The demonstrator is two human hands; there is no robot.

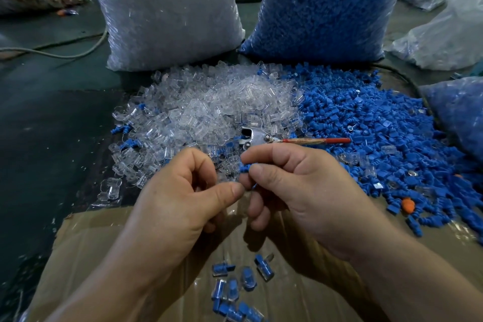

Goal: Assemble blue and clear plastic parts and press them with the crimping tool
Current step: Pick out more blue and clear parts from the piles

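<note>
Two parts being mated, I judge | my right hand [295, 185] is pinching a blue part [247, 167], near centre | my left hand [177, 191] is curling beside it, grip unclear | next: reaching for the crimping tool [261, 138] lying just beyond.

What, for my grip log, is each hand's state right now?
Left hand: fingers curled in a pinch; contents cannot be told.
Right hand: pinches a blue part.
</note>
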